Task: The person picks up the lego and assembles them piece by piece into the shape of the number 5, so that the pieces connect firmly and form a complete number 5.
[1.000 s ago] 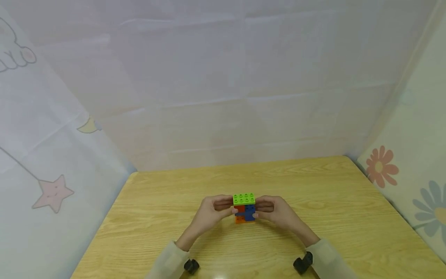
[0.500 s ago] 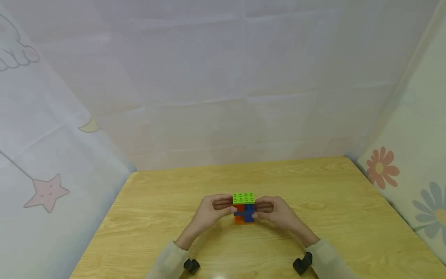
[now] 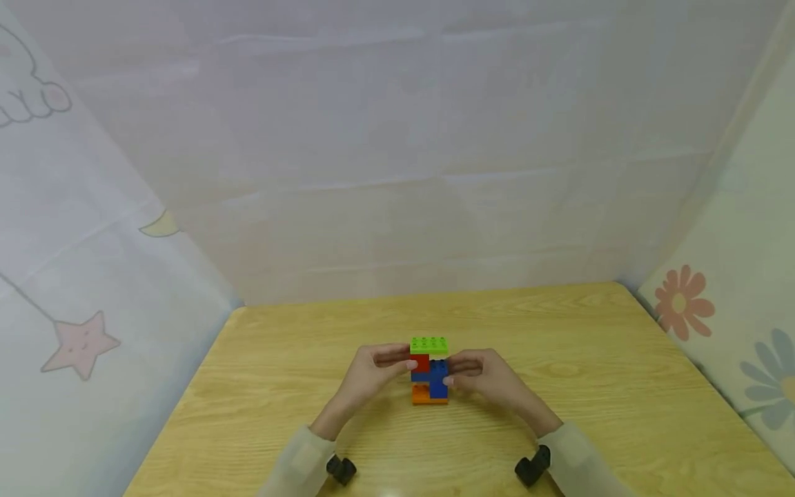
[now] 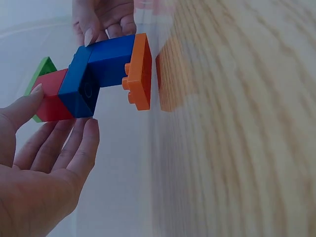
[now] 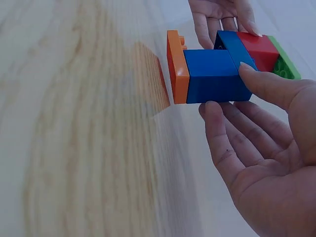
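Note:
Both hands hold an assembly of toy building bricks just over the table's middle. My left hand [image 3: 368, 376] grips the red brick [image 4: 54, 96], thumb on its near face, with a green plate [image 3: 428, 345] on top. Below the red brick is a blue brick [image 4: 77, 84]. My right hand [image 3: 492, 379] holds a taller blue block [image 3: 438, 385] between thumb and fingers. An orange plate [image 4: 143, 74] sits under that block, its studs bare on the left side. Whether the two blue pieces are joined or only touching, I cannot tell.
The wooden table [image 3: 279, 359] reflects the orange plate in both wrist views. A pale cloth backdrop [image 3: 348, 138] rises behind the table and along both sides. Dark wrist cameras [image 3: 341, 470] are strapped by the cream sleeves [image 3: 304, 452].
The green plate, red brick and blue brick under it have risen relative to the taller blue block, widening the gap above its studs and over the orange plate. Both hands keep their grip.

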`<state>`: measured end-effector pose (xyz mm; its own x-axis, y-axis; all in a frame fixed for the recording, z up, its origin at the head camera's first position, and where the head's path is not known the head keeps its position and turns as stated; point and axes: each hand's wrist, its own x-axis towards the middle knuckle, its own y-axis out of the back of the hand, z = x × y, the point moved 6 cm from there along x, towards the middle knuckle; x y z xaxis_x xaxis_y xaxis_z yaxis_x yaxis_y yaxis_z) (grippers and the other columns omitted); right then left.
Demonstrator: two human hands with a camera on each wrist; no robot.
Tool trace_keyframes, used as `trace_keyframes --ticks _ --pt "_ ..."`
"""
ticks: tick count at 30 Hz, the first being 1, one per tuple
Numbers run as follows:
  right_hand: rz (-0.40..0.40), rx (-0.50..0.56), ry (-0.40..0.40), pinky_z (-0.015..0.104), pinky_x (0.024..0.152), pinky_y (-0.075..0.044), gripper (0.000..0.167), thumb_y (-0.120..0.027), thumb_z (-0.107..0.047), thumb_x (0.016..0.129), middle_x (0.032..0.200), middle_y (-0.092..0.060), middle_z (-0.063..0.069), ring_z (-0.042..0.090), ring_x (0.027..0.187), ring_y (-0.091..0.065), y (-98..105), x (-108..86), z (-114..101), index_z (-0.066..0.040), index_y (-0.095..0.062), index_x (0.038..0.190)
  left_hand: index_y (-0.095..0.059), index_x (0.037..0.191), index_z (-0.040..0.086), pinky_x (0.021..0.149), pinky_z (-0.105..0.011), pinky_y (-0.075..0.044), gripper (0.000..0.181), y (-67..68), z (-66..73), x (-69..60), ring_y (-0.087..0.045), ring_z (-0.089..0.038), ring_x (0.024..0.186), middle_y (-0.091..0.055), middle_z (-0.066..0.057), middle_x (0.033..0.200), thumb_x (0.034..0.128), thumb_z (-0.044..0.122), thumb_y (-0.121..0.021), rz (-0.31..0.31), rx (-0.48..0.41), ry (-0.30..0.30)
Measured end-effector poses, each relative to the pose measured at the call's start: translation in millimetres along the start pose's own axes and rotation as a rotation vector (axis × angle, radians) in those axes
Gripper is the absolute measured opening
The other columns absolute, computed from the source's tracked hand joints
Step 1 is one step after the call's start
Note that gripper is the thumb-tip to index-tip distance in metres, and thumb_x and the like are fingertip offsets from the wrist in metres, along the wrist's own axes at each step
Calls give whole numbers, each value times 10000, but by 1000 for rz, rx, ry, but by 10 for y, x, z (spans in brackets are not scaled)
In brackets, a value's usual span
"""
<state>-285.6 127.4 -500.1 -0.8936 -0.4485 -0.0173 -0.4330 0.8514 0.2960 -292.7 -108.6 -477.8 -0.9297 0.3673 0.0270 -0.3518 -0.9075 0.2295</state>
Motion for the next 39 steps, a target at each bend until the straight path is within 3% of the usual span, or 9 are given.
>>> trace_keyframes --ticks 12,23,31,39 --pt "-21 31 -32 371 930 -638 536 -759 -325 985 1360 -700 206 282 1175 -730 9 54 1 -8 -644 1402 -653 1429 60 989 -361 -617 553 53 -57 70 -747 -248 1187 -725 -156 1354 961 320 -790 13 -82 46" --pt "-21 155 -105 380 936 -641 513 -758 -313 988 1333 -716 188 258 1121 -758 -26 103 83 7 -657 1376 -650 1406 -7 981 -434 -615 534 70 -148 153 -759 -294 1154 -667 -240 1408 972 276 -775 11 -196 96" --pt "-29 229 -114 416 923 -645 532 -734 -264 1007 1290 -725 233 292 1051 -780 -71 139 57 95 -614 1380 -666 1390 2 986 -496 -602 518 118 -211 220 -789 -302 1065 -711 -227 1347 974 292 -774 9 -200 142" --pt "-27 260 -141 455 893 -649 537 -718 -251 1018 1236 -742 220 292 1002 -785 -106 132 77 128 -599 1379 -660 1379 -29 976 -465 -616 546 103 -294 241 -778 -303 1092 -691 -223 1369 976 324 -766 -16 -211 192"
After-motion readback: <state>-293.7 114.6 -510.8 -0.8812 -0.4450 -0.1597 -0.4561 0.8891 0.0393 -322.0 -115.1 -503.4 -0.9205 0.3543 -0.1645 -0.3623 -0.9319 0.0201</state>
